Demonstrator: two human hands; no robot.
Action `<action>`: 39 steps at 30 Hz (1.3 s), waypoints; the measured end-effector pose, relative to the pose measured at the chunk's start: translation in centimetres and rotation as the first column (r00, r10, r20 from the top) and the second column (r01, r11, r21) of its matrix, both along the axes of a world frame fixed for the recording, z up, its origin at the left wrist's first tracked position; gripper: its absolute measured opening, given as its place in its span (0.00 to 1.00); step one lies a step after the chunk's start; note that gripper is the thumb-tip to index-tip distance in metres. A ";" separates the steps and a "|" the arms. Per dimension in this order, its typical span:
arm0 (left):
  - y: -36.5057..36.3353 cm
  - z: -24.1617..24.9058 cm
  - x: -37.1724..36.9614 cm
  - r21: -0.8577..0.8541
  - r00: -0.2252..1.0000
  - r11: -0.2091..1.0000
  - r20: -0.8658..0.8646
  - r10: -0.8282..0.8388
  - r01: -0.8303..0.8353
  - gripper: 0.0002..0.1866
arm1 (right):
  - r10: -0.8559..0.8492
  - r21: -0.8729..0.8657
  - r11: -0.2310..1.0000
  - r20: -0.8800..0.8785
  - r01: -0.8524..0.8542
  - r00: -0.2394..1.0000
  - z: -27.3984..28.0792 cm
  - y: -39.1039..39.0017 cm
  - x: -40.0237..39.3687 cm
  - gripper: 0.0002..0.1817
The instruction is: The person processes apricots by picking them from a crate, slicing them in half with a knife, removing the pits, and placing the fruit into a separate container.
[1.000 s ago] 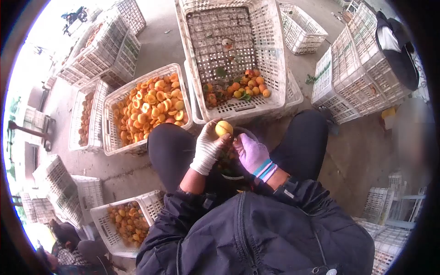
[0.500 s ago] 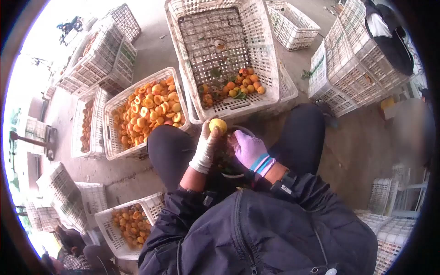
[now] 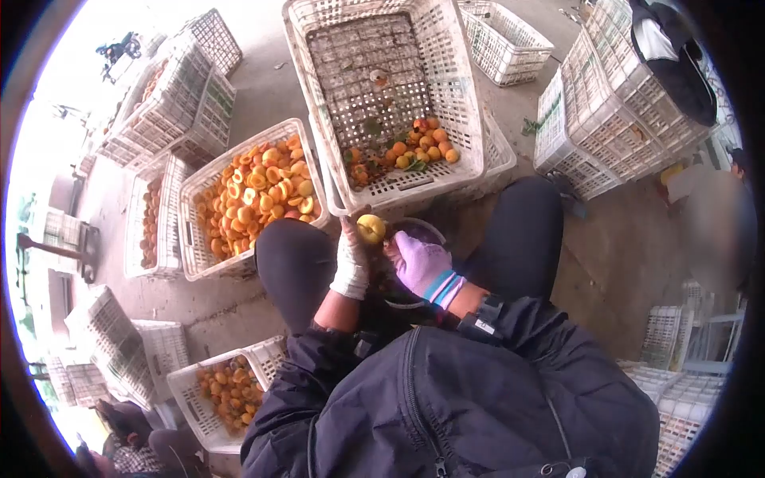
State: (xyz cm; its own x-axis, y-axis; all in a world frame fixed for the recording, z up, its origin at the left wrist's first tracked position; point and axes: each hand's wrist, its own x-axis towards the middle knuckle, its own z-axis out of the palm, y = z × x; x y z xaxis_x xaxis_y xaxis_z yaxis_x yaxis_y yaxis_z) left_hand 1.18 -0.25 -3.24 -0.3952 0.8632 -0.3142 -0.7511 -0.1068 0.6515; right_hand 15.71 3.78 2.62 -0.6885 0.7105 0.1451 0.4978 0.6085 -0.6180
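Note:
My left hand [image 3: 350,264], in a white glove with bare fingertips, holds a yellow apricot [image 3: 370,229]. Close on its right is my right hand [image 3: 422,264], in a purple glove with a blue-striped cuff; its fingers are closed, and whatever they grip is hidden. Below both hands, between my knees, a round container [image 3: 431,229] shows only in part. Just ahead, a tilted white crate [image 3: 468,95] has several whole apricots [image 3: 421,148] and some leaves at its low end. To the left, another crate [image 3: 190,251] is full of apricot halves [image 3: 256,185].
Stacked crates [image 3: 617,103] with a dark garment [image 3: 685,80] on top stand at right. More crates [image 3: 163,99] rise at the far left. A crate of apricots [image 3: 227,390] sits at lower left. People are partly visible at both lower-left and right edges.
My right hand has moved slightly left, closer to the apricot. The apricot has turned and sits a little lower and further left in my left hand.

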 end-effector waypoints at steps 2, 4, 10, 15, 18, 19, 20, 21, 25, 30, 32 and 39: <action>-0.7 1.4 0.2 0.112 0.916 0.988 -0.397 -0.051 0.104 0.31 | -0.003 -0.008 1.000 -0.045 0.003 0.999 0.1 0.6 0.0 0.12; -0.5 1.7 0.6 0.044 0.879 0.995 -0.473 -0.061 0.093 0.31 | -0.012 -0.019 1.000 -0.090 0.010 0.996 0.0 0.9 -0.1 0.12; -0.5 1.5 0.8 0.137 0.819 0.989 -0.574 0.027 0.063 0.34 | -0.019 -0.051 0.999 0.009 0.019 1.000 -0.4 0.7 0.0 0.13; 0.0 1.4 1.1 0.056 0.971 0.998 -0.237 0.015 -0.002 0.30 | -0.017 -0.059 0.998 0.075 0.021 0.997 -0.9 0.7 -0.3 0.09; 0.5 0.0 0.5 0.077 0.989 0.997 0.149 0.009 -0.020 0.29 | 0.005 -0.051 0.999 0.038 -0.003 0.999 -1.5 0.9 -0.9 0.08; 0.4 -0.4 0.4 0.104 0.977 0.994 0.214 -0.011 -0.012 0.29 | 0.018 -0.042 0.999 0.052 -0.016 0.998 -1.5 1.0 -1.0 0.08; 0.3 -0.3 0.4 0.132 0.960 0.991 0.278 -0.031 -0.007 0.30 | 0.033 -0.034 0.999 0.067 -0.031 0.997 -1.3 1.0 -1.1 0.08; 0.3 -0.6 0.1 0.131 0.960 0.991 0.278 -0.030 -0.007 0.30 | 0.033 -0.035 0.999 0.067 -0.031 0.997 -1.0 1.0 -1.1 0.08; -0.3 0.8 0.2 0.081 0.977 0.995 -0.209 -0.032 0.050 0.32 | -0.015 -0.049 0.999 0.024 0.016 1.000 -0.7 1.3 -1.2 0.09; -0.5 2.4 0.7 0.053 0.852 0.998 -0.520 0.063 -0.041 0.35 | -0.014 -0.080 0.997 0.074 0.020 0.997 0.1 1.1 -1.2 0.10; -0.5 1.7 0.4 0.085 0.925 0.996 -0.375 0.066 -0.037 0.32 | 0.012 -0.054 0.998 0.022 -0.011 1.000 0.0 0.9 -1.3 0.10; 0.0 0.0 0.0 0.211 0.925 0.977 0.375 -0.059 -0.023 0.33 | 0.055 0.024 0.998 0.076 -0.057 0.996 -1.9 1.0 -2.2 0.10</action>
State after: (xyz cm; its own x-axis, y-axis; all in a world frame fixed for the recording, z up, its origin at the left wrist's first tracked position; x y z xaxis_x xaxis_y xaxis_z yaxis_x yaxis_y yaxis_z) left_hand 1.20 -0.27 -3.28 -0.2664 0.9310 -0.2496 -0.9393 -0.1928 0.2837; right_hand 13.55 4.77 0.68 -0.7367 0.6673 0.1095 0.5068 0.6521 -0.5639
